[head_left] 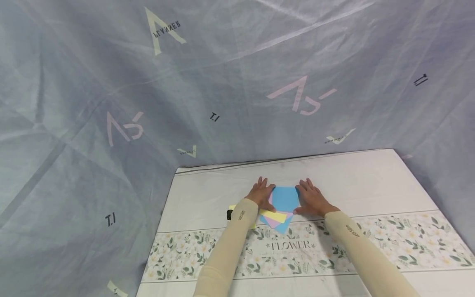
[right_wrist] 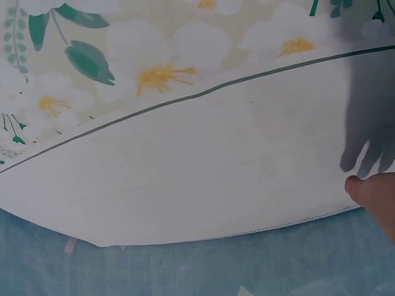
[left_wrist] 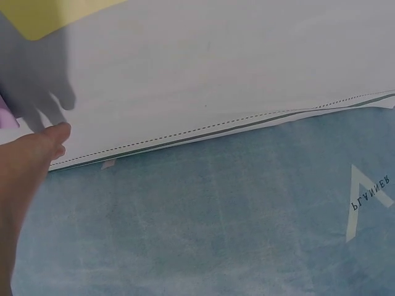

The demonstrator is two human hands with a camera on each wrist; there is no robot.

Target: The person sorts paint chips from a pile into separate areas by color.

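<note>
A blue sheet (head_left: 285, 199) lies on the table between the two hands, a pink edge showing at its left. My left hand (head_left: 261, 194) is at its left side, thumb and forefinger spread along the edge. At the opposite side my right hand (head_left: 312, 199) rests with extended fingers, its thumb by the lower right corner. Below the blue sheet, a yellow strip (head_left: 275, 216), pink paper and more blue paper overlap at angles. In the left wrist view, a lilac edge (left_wrist: 6, 117) shows by the hand. The right wrist view catches only part of the right hand (right_wrist: 378, 196).
Under the left forearm lies yellow paper (head_left: 253, 225) with a small black object (head_left: 229, 214) beside the sleeve. The white table cover (head_left: 356, 177) has a floral band lettered FLOWER. A grey-blue printed cloth (head_left: 237, 103) hangs behind the table and at its sides.
</note>
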